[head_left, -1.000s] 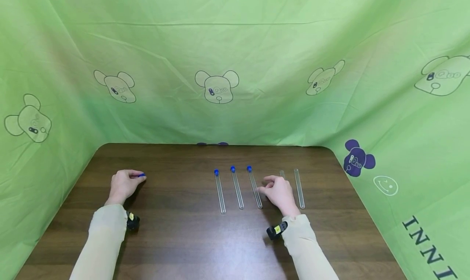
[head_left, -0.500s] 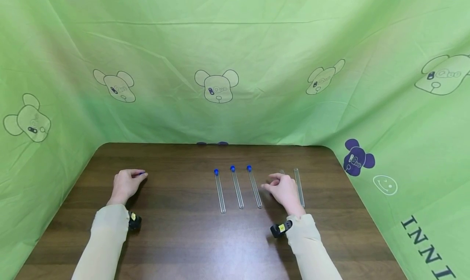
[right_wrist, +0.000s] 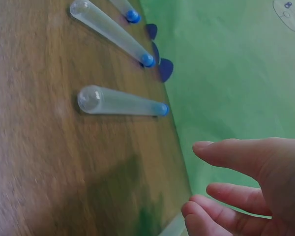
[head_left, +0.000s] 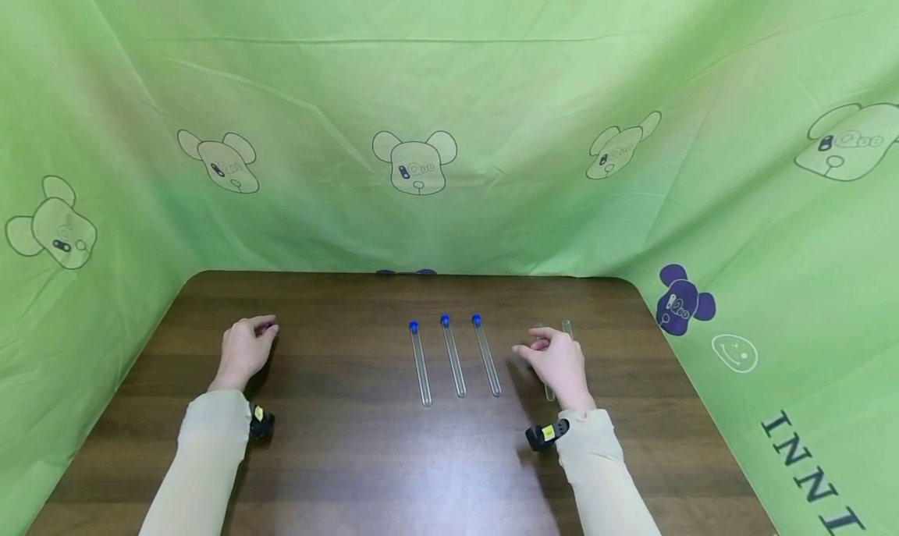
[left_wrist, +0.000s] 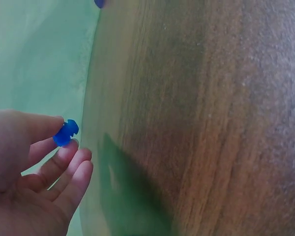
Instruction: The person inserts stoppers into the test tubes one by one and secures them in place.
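My left hand is over the left part of the table, pinching a blue test-tube cap between thumb and finger. In the head view the fingers hide that cap. My right hand hovers at the right with thumb and fingers apart, holding nothing. Beneath it lies an uncapped test tube, mostly covered by the hand. Another uncapped tube shows only its top end past the fingers. To the hand's left lie three glass tubes with blue caps: a near one, a middle one and a far one.
The tubes lie on a brown wood-grain table. A green printed cloth hangs around its back and sides. Each wrist wears a small black camera, the left wrist camera and the right wrist camera.
My right hand has moved right, away from the third capped tube and over the uncapped ones. The left hand has turned slightly, and the blue cap no longer shows in the head view.
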Motion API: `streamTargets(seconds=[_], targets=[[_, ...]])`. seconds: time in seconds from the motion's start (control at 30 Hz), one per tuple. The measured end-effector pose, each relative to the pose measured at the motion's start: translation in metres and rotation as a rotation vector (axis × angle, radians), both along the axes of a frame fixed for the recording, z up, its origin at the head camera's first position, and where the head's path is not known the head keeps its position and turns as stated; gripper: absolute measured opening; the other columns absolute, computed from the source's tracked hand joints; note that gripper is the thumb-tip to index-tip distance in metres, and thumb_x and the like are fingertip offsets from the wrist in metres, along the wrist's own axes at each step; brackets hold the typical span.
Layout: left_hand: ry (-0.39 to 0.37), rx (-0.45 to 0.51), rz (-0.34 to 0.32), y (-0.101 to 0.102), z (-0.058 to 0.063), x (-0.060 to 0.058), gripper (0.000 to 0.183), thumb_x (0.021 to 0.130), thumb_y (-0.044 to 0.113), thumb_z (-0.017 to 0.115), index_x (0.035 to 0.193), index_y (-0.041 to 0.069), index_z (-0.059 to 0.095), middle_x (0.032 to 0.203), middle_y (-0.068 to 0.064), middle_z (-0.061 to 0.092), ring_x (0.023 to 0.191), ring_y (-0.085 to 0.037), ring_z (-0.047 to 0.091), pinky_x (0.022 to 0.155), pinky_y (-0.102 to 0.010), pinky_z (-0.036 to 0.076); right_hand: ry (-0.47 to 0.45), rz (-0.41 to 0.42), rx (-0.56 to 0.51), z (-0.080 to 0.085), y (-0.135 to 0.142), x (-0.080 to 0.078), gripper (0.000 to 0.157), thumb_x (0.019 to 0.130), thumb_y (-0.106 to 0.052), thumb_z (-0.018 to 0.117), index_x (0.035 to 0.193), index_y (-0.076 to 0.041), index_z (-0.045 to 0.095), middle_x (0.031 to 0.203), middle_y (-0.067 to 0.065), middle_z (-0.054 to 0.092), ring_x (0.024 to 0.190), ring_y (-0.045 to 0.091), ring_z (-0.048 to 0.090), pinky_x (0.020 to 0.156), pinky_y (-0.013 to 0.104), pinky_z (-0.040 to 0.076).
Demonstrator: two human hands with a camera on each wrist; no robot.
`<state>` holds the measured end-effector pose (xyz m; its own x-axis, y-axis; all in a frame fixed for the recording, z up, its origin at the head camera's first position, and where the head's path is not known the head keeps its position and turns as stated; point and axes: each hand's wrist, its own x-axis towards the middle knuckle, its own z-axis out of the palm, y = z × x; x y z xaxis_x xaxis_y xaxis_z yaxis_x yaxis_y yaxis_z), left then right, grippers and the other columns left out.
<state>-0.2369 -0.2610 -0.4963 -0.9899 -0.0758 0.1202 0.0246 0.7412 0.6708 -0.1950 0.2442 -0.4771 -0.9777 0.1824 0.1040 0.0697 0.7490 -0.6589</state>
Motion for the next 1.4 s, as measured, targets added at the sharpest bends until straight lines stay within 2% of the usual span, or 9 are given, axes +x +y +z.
streamTargets(seconds=[0.1,0.37,0.63,0.93,1.4], targets=[[0.017,0.016,0.025,0.001,0.000,0.000,0.030,0.101,0.007,0.061,0.124,-0.011,0.065,0.105,-0.026,0.067,0.097,-0.039,0.062,0.087,-0.053,0.048,-0.004,-0.014,0.000,0.000,0.005,0.001,0.047,0.085,-0.025,0.082,0.121,0.004,0.070,0.091,0.014,0.073,0.089,0.033,0.068,0.081,0.050,0.051],[-0.002,0.071,0.078,0.007,0.001,0.001,0.027,0.098,0.008,0.066,0.117,-0.010,0.067,0.105,-0.026,0.069,0.098,-0.040,0.066,0.090,-0.053,0.051,-0.009,-0.049,0.004,0.000,0.015,0.003,0.051,0.085,-0.027,0.082,0.123,0.005,0.069,0.094,0.016,0.074,0.092,0.035,0.068,0.083,0.051,0.050],[0.009,0.080,0.061,0.010,0.001,0.003,0.025,0.097,0.007,0.067,0.116,-0.009,0.069,0.103,-0.025,0.070,0.097,-0.039,0.067,0.089,-0.052,0.052,-0.011,-0.079,0.027,0.000,0.021,0.004,0.049,0.085,-0.026,0.082,0.121,0.005,0.070,0.093,0.016,0.074,0.091,0.037,0.068,0.083,0.052,0.049],[0.000,0.087,0.045,0.013,0.001,0.004,0.025,0.097,0.005,0.066,0.119,-0.008,0.070,0.105,-0.025,0.069,0.098,-0.038,0.065,0.088,-0.051,0.052,-0.051,-0.090,0.073,-0.004,0.024,0.006,0.048,0.084,-0.025,0.083,0.120,0.005,0.070,0.095,0.016,0.073,0.090,0.036,0.068,0.080,0.051,0.049],[0.046,0.082,0.046,0.021,-0.001,0.002,0.026,0.096,0.004,0.068,0.118,-0.009,0.070,0.102,-0.023,0.070,0.095,-0.036,0.066,0.085,-0.050,0.052,-0.108,-0.059,0.150,-0.009,0.024,0.006,0.048,0.081,-0.018,0.083,0.120,0.007,0.068,0.087,0.013,0.072,0.085,0.034,0.067,0.076,0.051,0.050]])
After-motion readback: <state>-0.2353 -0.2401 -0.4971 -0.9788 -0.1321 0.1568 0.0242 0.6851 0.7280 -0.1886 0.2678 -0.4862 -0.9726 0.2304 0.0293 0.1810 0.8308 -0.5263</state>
